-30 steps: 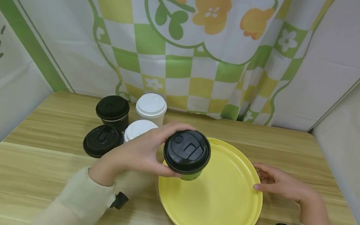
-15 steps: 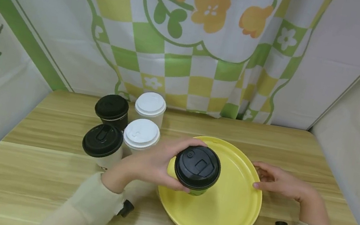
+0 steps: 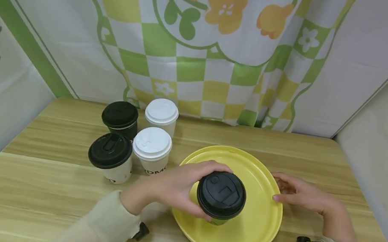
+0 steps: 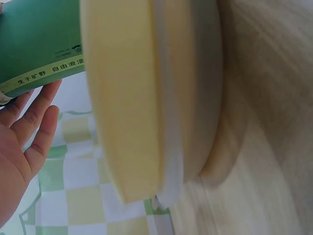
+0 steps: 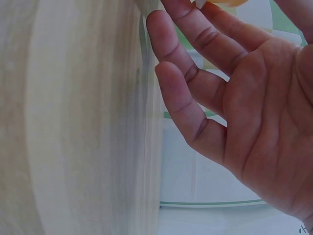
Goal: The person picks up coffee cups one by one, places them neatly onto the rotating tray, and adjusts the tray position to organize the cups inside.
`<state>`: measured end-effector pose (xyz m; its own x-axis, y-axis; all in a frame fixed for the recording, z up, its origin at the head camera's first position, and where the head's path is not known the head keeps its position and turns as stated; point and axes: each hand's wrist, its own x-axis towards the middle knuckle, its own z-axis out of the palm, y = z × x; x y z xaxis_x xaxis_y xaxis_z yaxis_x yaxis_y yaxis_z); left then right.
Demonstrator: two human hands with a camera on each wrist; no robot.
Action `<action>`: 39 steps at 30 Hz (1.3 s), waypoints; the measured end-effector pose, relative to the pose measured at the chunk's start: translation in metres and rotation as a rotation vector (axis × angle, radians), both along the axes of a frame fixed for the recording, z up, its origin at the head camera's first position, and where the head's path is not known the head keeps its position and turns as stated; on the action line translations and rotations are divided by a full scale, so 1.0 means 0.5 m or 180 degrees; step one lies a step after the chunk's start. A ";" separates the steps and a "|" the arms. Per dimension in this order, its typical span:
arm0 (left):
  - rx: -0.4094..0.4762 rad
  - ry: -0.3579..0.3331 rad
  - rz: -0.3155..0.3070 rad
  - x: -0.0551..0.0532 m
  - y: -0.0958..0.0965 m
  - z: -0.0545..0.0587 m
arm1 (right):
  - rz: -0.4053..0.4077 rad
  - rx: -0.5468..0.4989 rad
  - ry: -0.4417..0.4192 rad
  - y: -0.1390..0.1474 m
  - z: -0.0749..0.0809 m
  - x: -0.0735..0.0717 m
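My left hand grips a green paper coffee cup by its side, thumb and fingers spread round it. The cup's black lid faces up over a round yellow tray with a raised rim. The tray wall hides the cup's lower end in the left wrist view, so whether it touches the tray cannot be told. At the tray's right edge my right hand holds the rim, thumb on top and fingers against the outer side. Its lower fingers are loosely bent in the right wrist view.
Left of the tray several lidded cups stand close together: a black cup, a white cup with a black lid, and two white-lidded cups, a rear one and a front one. A patterned curtain hangs behind the wooden table.
My left hand has carried the green cup rightward and toward me, from the tray's left edge to over its middle. My right hand has stayed at the rim.
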<state>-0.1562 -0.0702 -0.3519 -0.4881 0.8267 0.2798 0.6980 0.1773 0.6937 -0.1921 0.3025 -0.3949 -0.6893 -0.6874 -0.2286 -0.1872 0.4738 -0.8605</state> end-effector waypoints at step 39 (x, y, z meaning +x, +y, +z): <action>-0.0150 0.0079 -0.0221 0.018 0.019 -0.035 | -0.0021 0.0049 -0.0033 -0.002 0.001 -0.002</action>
